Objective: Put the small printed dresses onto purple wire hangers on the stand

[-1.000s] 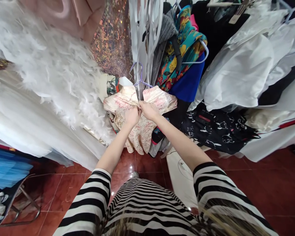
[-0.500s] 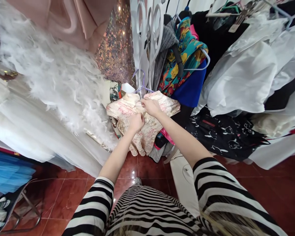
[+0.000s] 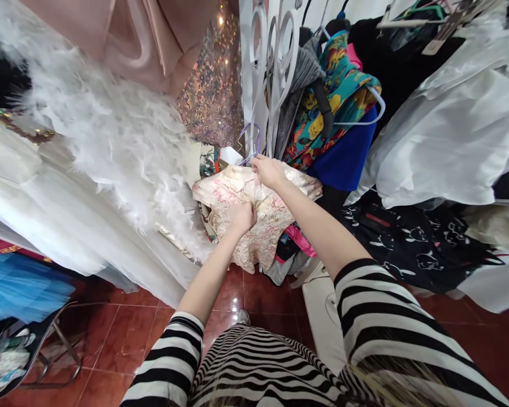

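A cream dress with pink floral print (image 3: 233,189) hangs in front of me on a purple hanger (image 3: 258,135). My left hand (image 3: 243,217) is closed on the fabric at the middle of the dress. Higher up, my right hand (image 3: 268,171) pinches the dress at its neckline, just below the hanger. A thin upright line, like a zip or seam, runs between the two hands. Whatever small part lies under the right fingertips is hidden.
White feathered garments (image 3: 110,130) hang at the left, beside a sequined cloth (image 3: 212,85). To the right are a teal floral garment (image 3: 335,85) and white satin clothes (image 3: 445,130). A white board-like object (image 3: 322,316) lies on the red tiled floor (image 3: 123,333).
My right hand has moved up along the middle line to the neckline, where the opening has narrowed. The left hand stays on the dress. The view has shifted slightly left.
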### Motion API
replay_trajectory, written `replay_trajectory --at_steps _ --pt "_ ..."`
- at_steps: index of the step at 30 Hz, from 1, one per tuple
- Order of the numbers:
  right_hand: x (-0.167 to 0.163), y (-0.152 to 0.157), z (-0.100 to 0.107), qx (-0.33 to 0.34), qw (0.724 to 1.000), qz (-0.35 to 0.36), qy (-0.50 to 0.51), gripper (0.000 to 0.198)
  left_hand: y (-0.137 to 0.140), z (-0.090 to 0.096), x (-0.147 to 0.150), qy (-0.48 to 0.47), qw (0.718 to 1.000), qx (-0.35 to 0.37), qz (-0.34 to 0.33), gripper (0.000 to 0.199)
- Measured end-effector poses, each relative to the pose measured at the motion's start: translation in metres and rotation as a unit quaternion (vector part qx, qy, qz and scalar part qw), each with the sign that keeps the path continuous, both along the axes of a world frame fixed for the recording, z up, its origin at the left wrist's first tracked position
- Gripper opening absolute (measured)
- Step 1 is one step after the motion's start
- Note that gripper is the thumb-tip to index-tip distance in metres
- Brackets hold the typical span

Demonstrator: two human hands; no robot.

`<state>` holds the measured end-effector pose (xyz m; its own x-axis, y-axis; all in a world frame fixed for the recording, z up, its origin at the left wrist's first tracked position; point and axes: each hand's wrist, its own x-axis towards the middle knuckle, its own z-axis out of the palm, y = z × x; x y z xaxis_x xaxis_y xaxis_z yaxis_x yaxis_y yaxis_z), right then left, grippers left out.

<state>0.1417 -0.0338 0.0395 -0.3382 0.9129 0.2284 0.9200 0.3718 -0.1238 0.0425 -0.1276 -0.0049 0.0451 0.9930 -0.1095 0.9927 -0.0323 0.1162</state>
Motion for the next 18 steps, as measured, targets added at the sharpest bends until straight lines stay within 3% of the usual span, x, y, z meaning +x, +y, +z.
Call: replay_trajectory --at_steps 11,18 --pt "-0.002 -0.004 0.004 -0.009 0.999 0.009 -0.037 0.032 0.003 -0.013 -0.003 -0.024 1.000 -0.007 0.011 0.032" --pt "-0.002 -0.021 0.004 0.006 0.999 0.002 -0.041 0.040 0.014 -0.004 -0.011 -0.005 1.000 0.006 -0.002 0.031"
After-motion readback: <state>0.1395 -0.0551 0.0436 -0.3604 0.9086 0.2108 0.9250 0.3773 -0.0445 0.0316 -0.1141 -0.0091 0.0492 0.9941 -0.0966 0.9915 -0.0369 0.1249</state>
